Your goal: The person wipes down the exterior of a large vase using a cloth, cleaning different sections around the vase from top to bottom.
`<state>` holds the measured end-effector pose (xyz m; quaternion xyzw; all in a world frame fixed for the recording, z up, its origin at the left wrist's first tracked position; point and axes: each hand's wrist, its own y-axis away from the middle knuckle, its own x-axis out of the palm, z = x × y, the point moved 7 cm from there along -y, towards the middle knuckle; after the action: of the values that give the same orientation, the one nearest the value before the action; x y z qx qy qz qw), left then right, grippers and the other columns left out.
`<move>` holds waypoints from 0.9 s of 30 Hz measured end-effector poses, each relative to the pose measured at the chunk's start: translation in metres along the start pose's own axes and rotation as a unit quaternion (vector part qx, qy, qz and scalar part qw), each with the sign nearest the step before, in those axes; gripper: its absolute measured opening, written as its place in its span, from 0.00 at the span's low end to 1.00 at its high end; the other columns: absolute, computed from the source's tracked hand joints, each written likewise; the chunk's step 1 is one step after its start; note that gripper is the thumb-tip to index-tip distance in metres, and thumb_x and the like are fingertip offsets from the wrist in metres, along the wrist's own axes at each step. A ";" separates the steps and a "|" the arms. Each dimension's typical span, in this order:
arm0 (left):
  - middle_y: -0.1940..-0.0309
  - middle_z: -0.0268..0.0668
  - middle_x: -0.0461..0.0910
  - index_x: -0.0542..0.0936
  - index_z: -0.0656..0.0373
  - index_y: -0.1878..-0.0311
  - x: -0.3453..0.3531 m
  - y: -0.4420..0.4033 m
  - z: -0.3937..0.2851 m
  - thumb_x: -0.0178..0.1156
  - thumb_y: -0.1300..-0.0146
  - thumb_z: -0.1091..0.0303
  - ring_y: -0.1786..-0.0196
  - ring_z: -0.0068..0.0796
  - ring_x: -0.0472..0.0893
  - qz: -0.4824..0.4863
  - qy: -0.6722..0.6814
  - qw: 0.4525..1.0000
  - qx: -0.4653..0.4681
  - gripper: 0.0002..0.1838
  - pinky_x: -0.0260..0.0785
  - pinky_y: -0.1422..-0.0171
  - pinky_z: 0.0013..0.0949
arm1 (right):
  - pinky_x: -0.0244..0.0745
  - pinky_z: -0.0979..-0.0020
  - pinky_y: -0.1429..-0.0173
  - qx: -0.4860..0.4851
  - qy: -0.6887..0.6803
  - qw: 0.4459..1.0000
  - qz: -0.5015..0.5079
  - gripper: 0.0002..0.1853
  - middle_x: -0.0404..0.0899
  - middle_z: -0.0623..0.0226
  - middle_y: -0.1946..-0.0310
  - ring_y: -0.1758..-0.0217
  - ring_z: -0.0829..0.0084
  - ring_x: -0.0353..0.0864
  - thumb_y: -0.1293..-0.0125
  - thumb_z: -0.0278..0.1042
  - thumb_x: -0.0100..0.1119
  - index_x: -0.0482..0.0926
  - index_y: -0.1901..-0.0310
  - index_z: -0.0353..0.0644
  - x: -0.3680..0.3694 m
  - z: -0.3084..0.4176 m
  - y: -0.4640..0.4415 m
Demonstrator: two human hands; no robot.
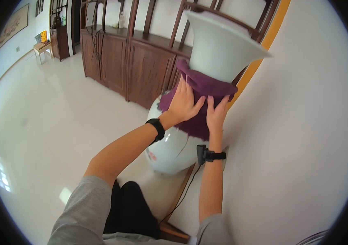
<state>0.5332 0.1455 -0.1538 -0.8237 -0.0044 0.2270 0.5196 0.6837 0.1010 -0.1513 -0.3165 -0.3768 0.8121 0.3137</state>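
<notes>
A large pale porcelain vase (pixel 173 153) with a flared mouth stands on the floor in front of me, painted marks on its belly. Around its neck is wrapped a purple cloth (pixel 198 122), folded over at the top edge. My left hand (pixel 184 102) grips the cloth on the left side, thumb reaching inward and fingertips partly lost in the fold. Close beside it, my right hand (pixel 217 114) holds the cloth's right side, its thumb near my left thumb. Both hands press the cloth against the neck.
A dark wooden cabinet (pixel 149 65) with open shelves stands behind the vase. The white wall (pixel 296 122) runs close along my right. A black cable (pixel 186 194) hangs from my right wrist device. A small stool (pixel 42 48) carrying a yellow item stands far left.
</notes>
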 end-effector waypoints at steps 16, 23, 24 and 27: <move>0.26 0.73 0.54 0.60 0.79 0.28 0.016 0.067 0.005 0.54 0.32 0.47 0.22 0.78 0.49 0.104 -0.097 0.990 -0.005 0.44 0.49 0.20 0.64 | 0.59 0.46 0.27 0.017 0.138 0.990 0.035 0.36 0.64 0.31 0.32 0.30 0.32 0.64 0.27 0.37 0.56 0.55 0.26 0.26 0.020 -0.021 0.102; 0.30 0.70 0.62 0.65 0.79 0.30 0.007 0.079 0.008 0.55 0.35 0.51 0.21 0.74 0.53 0.179 -0.082 0.980 0.007 0.41 0.50 0.20 0.65 | 0.54 0.44 0.24 0.091 0.126 0.987 0.039 0.40 0.59 0.29 0.30 0.29 0.32 0.61 0.32 0.33 0.57 0.50 0.24 0.24 0.023 -0.022 0.140; 0.30 0.70 0.62 0.65 0.79 0.30 0.017 0.088 0.008 0.55 0.35 0.52 0.20 0.73 0.52 0.195 -0.088 0.977 0.009 0.40 0.50 0.20 0.65 | 0.55 0.45 0.24 0.112 0.110 0.987 0.042 0.40 0.59 0.29 0.30 0.29 0.32 0.62 0.32 0.33 0.57 0.50 0.24 0.24 0.020 -0.036 0.152; 0.29 0.69 0.61 0.66 0.79 0.31 0.027 0.105 0.009 0.59 0.40 0.55 0.20 0.73 0.52 0.211 -0.107 0.971 0.015 0.41 0.50 0.19 0.66 | 0.58 0.46 0.26 0.141 0.096 0.984 0.043 0.41 0.60 0.30 0.30 0.30 0.33 0.63 0.32 0.32 0.58 0.50 0.24 0.24 0.017 -0.045 0.179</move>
<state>0.5298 0.1115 -0.2571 -0.7690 0.1175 0.4185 0.4687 0.6582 0.0393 -0.3244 -0.3614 -0.2126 0.8358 0.3546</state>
